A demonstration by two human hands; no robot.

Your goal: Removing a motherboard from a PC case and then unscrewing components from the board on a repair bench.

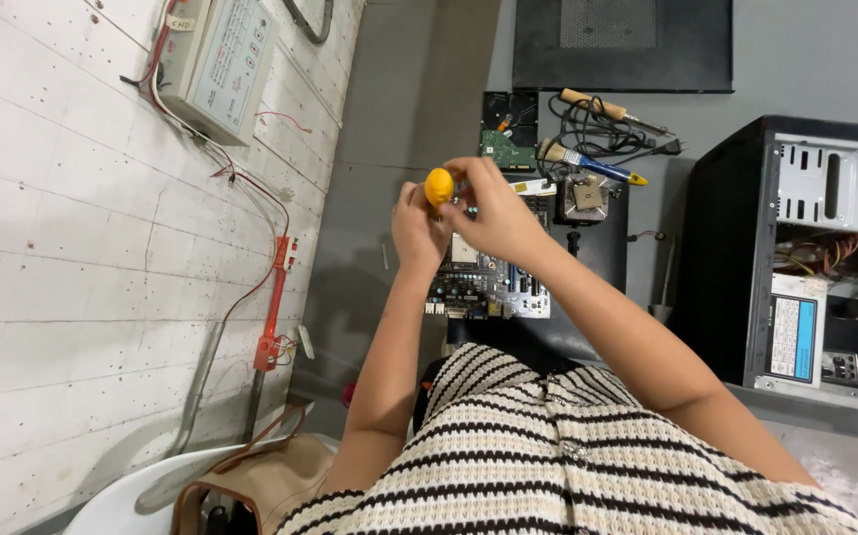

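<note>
A yellow-handled screwdriver (pixel 438 186) is gripped by both hands — left (pixel 417 233), right (pixel 493 213) — above a circuit board (pixel 488 282).

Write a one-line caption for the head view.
Both hands, left hand and right hand, grip a yellow-handled screwdriver above a motherboard, beside an open computer case.

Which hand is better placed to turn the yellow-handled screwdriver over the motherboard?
Probably the right hand: its fingers wrap the screwdriver handle from above. The left hand sits lower beside the shaft, seemingly steadying it over the motherboard.
</note>
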